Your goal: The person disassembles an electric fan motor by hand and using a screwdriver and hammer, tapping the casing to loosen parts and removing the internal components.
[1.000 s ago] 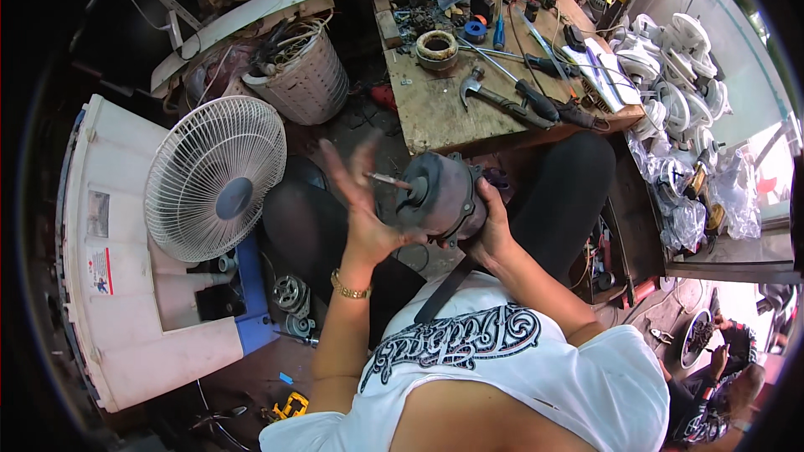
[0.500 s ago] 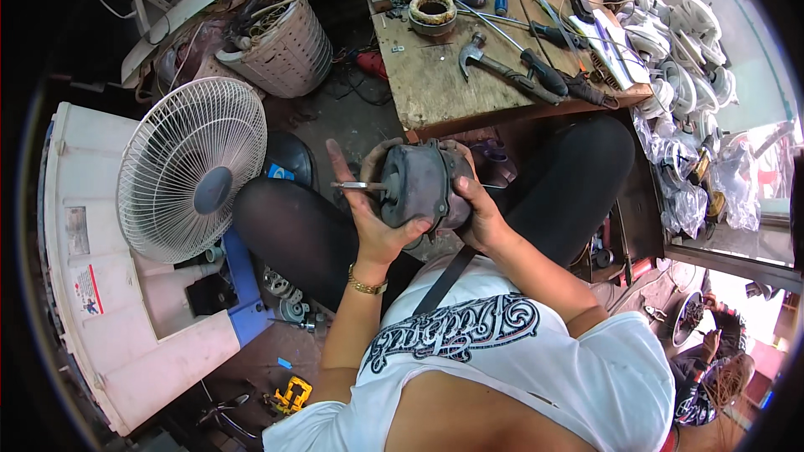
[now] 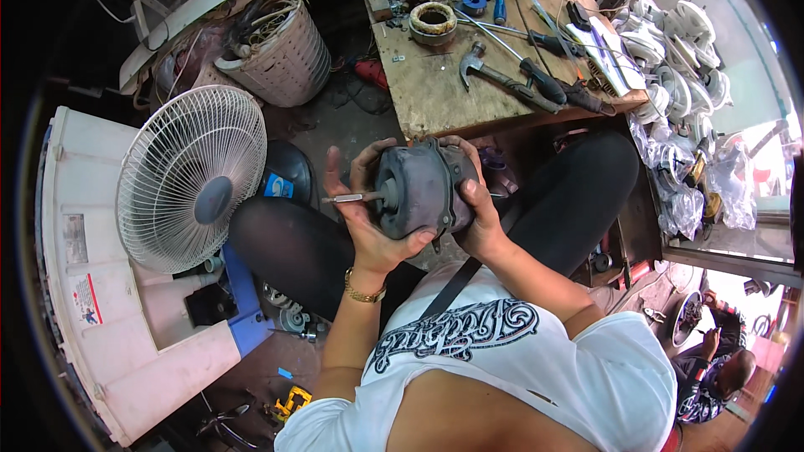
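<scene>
Between my two hands, above my lap, is a dark grey electric motor (image 3: 416, 188) with a round, bolted housing. Its metal shaft (image 3: 356, 197) sticks out toward the left, past the fingers of my left hand. My left hand (image 3: 368, 230) wraps the shaft end of the housing, thumb along the lower edge and fingers around the far side. Against the opposite end, my right hand (image 3: 477, 209) grips with its thumb on the near side and its fingers over the top. The motor's underside is hidden.
Ahead, a wooden workbench (image 3: 419, 105) bears a claw hammer (image 3: 507, 79), screwdrivers and a ring-shaped part (image 3: 433, 21). A white fan grille (image 3: 191, 176) and a white appliance casing (image 3: 100, 368) lie at left. Bagged white parts (image 3: 682, 100) hang at right. Another person (image 3: 720, 368) sits far right.
The motor has shifted slightly left with both hands still around it, and looks a little larger. The far-right person's head has changed position.
</scene>
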A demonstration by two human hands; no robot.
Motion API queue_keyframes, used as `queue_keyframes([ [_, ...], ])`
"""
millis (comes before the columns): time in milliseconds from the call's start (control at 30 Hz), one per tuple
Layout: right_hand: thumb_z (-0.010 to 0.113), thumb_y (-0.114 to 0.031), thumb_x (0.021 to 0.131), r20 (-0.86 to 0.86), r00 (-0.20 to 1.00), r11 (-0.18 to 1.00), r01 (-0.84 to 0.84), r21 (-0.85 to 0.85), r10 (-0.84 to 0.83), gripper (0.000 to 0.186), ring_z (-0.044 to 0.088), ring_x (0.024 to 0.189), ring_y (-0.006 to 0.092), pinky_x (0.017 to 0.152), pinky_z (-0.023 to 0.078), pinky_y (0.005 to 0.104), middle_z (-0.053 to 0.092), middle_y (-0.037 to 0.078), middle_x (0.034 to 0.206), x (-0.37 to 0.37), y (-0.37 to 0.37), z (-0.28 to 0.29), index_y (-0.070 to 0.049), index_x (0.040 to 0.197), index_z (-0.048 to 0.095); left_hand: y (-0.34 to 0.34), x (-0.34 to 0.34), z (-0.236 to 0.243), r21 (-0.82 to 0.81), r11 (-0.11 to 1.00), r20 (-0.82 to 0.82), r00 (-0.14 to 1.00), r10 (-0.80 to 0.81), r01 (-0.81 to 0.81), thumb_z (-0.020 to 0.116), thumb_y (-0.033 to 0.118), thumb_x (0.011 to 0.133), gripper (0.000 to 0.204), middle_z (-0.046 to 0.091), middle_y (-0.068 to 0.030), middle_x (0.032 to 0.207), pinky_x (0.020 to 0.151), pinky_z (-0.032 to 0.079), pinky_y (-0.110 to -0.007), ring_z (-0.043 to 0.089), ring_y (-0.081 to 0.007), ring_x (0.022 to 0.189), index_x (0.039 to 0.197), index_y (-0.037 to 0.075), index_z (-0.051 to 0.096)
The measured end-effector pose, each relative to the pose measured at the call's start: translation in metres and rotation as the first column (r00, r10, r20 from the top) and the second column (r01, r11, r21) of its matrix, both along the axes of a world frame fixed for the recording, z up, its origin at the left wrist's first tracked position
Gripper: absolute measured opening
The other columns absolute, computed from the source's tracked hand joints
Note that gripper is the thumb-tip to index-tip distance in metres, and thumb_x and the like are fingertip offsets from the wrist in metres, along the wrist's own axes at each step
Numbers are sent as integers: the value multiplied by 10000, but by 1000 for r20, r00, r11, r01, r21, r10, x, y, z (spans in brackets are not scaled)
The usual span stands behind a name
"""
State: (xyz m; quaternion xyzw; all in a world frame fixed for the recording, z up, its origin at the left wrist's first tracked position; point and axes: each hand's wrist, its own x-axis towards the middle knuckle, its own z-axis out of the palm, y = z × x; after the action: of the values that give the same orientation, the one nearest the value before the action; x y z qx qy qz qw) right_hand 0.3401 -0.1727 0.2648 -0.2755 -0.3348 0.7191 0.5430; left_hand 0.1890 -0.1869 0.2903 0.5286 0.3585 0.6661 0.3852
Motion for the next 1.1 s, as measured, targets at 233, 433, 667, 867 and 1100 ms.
queue_keyframes([
  [233,648,-570,876,-130,973,960,-211,-183,189,834,586,1230,282,807,606,381,515,122,1389,-4,13,12,-166,1525,313,12,-22,-2,93,995,-102,995,-17,27,965,444,667,1122,442,-238,1493,1120,413,-445,490,-315,1349,1520,109,318],
  [433,561,-623,895,-245,959,890,-230,-394,140,787,589,1270,302,1089,453,503,594,132,1400,-27,18,6,-100,1477,482,40,-35,26,-126,992,190,982,13,12,405,515,1086,484,613,-106,913,881,485,-350,597,-205,914,1145,65,573],
  [667,469,-623,991,93,959,937,-238,-256,269,731,578,1220,316,978,504,457,595,159,1364,-25,46,-17,-46,1439,493,74,-55,42,-255,916,711,702,-40,310,427,545,1076,415,173,61,534,503,218,-271,188,-89,483,1048,163,587],
  [867,734,-289,868,667,-481,819,-268,507,-570,648,522,1203,372,972,440,574,528,171,1394,77,177,-46,-100,1447,514,87,-81,21,-194,979,603,796,63,69,431,526,1080,404,190,53,541,506,228,-259,205,-83,487,1079,146,567],
  [1100,596,-150,961,856,-201,853,-342,394,-476,409,676,970,371,852,519,461,660,210,1119,92,191,-62,-6,1343,576,86,-78,-11,-95,994,463,881,92,-54,529,374,1083,283,260,64,533,449,178,-243,218,-36,459,1055,93,523],
])
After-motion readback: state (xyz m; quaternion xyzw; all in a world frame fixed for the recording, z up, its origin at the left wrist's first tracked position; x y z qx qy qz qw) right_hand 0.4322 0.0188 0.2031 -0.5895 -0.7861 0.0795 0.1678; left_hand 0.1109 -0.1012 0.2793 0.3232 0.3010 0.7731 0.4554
